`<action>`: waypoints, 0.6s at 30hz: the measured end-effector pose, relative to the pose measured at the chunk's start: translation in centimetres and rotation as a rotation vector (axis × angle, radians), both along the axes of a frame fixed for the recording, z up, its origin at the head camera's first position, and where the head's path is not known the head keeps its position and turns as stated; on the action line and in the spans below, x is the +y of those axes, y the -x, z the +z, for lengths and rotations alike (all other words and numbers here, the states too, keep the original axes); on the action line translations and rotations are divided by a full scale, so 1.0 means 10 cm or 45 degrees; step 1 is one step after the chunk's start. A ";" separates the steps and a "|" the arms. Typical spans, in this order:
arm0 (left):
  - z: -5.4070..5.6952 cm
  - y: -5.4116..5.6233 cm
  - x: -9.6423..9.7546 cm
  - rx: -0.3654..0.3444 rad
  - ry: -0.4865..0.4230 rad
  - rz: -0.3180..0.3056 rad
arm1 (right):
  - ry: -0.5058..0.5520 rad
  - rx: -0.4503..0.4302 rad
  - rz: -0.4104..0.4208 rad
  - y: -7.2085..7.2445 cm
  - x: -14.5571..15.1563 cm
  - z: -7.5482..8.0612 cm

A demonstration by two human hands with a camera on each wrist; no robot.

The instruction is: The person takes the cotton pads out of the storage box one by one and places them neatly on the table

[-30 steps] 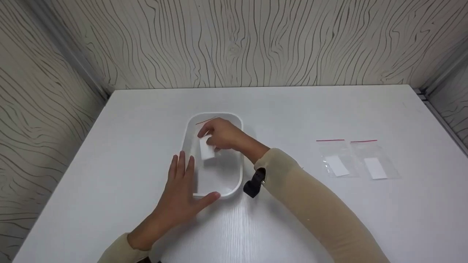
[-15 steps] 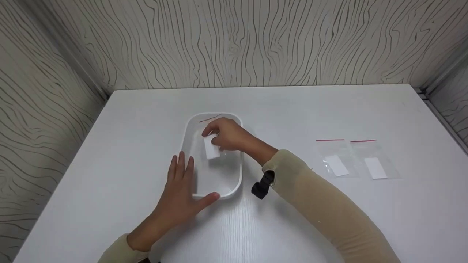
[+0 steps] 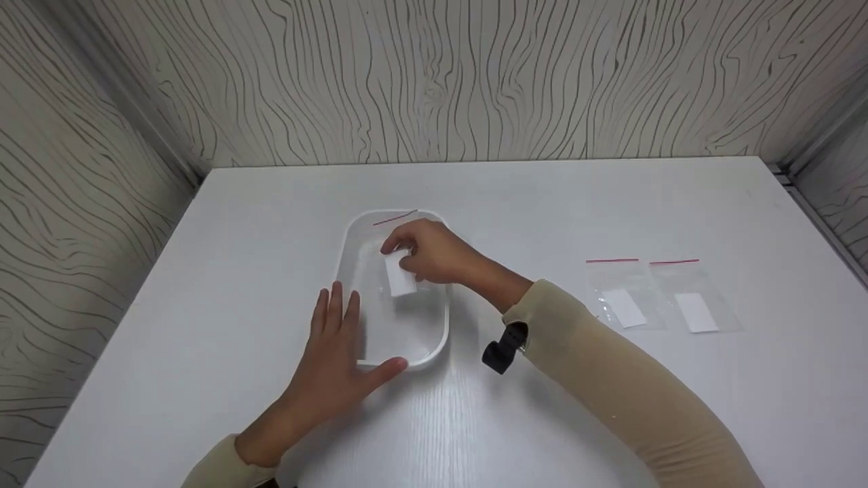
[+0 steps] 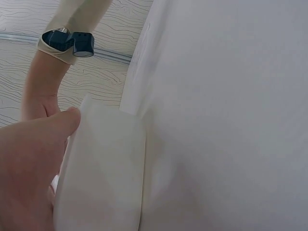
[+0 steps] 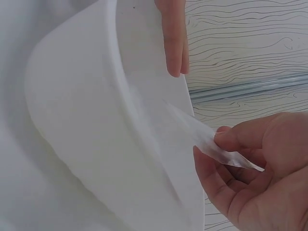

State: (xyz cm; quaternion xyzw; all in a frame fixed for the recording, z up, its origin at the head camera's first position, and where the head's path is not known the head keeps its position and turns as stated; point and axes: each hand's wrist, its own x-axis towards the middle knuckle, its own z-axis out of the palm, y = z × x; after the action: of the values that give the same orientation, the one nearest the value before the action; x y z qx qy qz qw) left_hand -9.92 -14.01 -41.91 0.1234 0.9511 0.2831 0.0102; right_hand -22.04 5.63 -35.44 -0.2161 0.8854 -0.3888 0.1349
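In the head view, a white plastic tray (image 3: 447, 331) with rounded corners stands at mid-table. My left hand (image 3: 331, 362) rests on its near left corner, fingers straight along the left side and thumb along the near rim. Over the tray, my right hand (image 3: 437, 252) pinches a clear zip bag (image 3: 401, 275) with a white card in it. The bag's red strip lies towards the far end of the tray. In the right wrist view, thumb and fingers grip the tilted bag (image 5: 204, 139) beside the tray wall (image 5: 82, 96). How far it touches the tray floor is unclear.
Two more clear zip bags, a left one (image 3: 625, 298) and a right one (image 3: 696, 301), lie side by side on the white table (image 3: 529, 203), each with a white card and a red strip. Wood-patterned panels (image 3: 434, 81) stand behind and at the sides.
My right hand has shifted slightly to the right with the bag, and its red strip has moved right and farther back. The left hand and tray stay where they were.
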 end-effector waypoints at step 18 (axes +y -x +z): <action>0.00 0.00 -0.01 0.018 0.007 -0.019 | 0.040 0.003 0.045 -0.10 0.16 0.02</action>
State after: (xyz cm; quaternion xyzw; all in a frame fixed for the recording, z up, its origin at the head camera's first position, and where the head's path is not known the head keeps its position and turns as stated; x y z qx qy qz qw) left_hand -9.91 -14.10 -41.95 0.1324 0.9510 0.2794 0.0060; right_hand -21.06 7.23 -35.28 -0.2342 0.8754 -0.4001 0.1371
